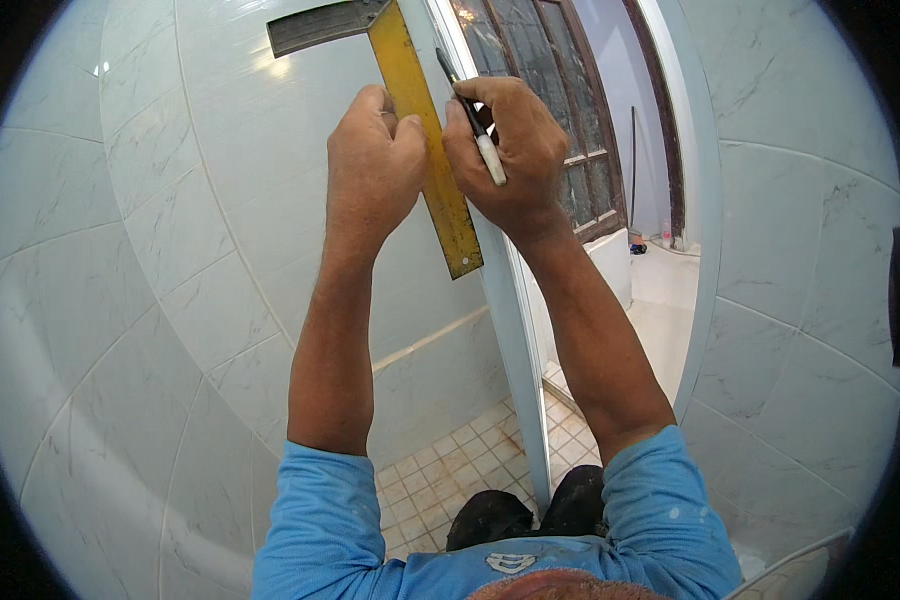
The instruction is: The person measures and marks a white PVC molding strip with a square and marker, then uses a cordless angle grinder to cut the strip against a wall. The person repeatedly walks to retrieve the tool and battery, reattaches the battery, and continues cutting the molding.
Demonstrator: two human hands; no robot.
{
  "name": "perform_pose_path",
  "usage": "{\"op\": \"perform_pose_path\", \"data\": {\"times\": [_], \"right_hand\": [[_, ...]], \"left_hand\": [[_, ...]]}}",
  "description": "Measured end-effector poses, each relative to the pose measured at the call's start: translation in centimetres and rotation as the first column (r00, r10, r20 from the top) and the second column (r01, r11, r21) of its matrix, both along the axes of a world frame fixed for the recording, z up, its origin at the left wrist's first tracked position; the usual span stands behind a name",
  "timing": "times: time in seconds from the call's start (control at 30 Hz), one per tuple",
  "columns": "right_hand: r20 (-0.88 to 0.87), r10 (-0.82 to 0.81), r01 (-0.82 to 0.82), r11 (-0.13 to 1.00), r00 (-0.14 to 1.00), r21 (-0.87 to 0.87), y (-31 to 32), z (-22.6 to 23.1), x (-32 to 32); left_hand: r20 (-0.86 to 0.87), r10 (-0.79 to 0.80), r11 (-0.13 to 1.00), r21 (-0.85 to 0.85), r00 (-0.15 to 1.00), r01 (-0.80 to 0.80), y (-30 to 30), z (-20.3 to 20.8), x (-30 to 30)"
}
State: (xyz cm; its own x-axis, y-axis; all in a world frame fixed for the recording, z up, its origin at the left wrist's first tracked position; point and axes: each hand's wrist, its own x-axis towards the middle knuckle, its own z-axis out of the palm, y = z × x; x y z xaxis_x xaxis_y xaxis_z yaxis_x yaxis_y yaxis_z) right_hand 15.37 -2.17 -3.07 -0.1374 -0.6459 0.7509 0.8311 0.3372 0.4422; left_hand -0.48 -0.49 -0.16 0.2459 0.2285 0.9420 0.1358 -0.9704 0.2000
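Note:
A try square with a yellow, worn blade (pixel 403 75) and a dark stock (pixel 315 30) lies against a pale blue door (pixel 280 140), its blade running down along the door's edge. My left hand (pixel 375 165) is closed at the blade's left side, thumb on the yellow metal, fingertips mostly hidden. On the other side of the blade, my right hand (pixel 510 140) grips a black and white pen (pixel 487 150). The pen's dark end points up beside the door edge, and its white end shows over my palm.
Marbled tile walls (pixel 800 250) stand on both sides. Past the door edge is an opening with a brown-framed glass door (pixel 570 120) beyond. Small square floor tiles (pixel 450 465) lie below, near my dark-clothed knees (pixel 490 515).

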Motion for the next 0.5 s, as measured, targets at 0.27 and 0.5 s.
{"op": "perform_pose_path", "data": {"times": [0.27,0.5], "right_hand": [[0.022,-0.017,0.018,0.998,1.000,-0.054,0.1,1.5,0.0],[0.033,0.000,0.002,0.998,0.999,-0.064,-0.2,1.8,0.1]], "left_hand": [[0.003,0.001,1.000,0.022,1.000,-0.001,-0.2,-0.1,0.0],[0.012,-0.021,0.999,0.037,1.000,0.020,0.4,0.0,0.1]]}}
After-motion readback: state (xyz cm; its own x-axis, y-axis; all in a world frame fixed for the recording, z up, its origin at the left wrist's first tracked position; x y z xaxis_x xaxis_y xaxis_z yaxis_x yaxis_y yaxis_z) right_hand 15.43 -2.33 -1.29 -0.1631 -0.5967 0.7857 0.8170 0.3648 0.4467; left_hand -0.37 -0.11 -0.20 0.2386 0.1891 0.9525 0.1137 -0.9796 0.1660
